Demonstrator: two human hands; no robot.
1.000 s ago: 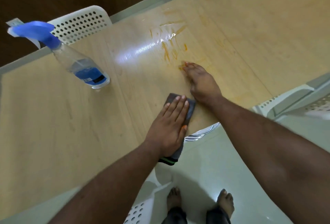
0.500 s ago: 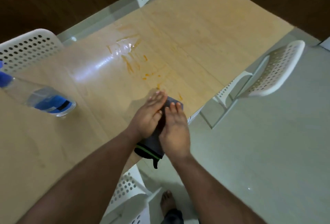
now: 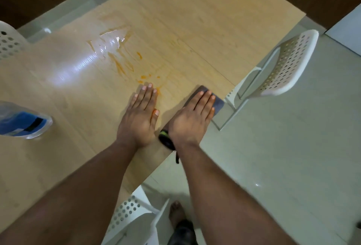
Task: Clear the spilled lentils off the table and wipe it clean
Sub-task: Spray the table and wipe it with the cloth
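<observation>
Table (image 3: 195,20) first: its pale wood top runs far ahead and to the left of the person, with a near edge slanting from lower left up to the right corner. A white perforated chair (image 3: 283,64) stands just off that right edge, and another chair (image 3: 129,213) sits tucked under the near edge by the person's bare feet. A spray bottle (image 3: 21,121) lies at the left, well apart from the work.

Orange lentil smears (image 3: 125,64) streak the middle of the top beside a wet, shiny patch (image 3: 109,43); a few small orange bits (image 3: 145,76) sit just ahead of the left fingertips. No whole heap of lentils shows.

The left hand (image 3: 140,113) lies flat on the wood, fingers straight and together. The right hand (image 3: 193,115) presses flat on a dark cloth (image 3: 216,102), which lies at the right edge with its near end hanging over the rim.

Judged from this, the main risk is at that edge: a sweep toward the rim could push residue onto the floor or the chair, or drag the cloth off the table. Wiping through the wet patch could also spread the orange film wider. Open room lies ahead and leftward, so strokes could gather inward from there, keeping short of the bottle.
</observation>
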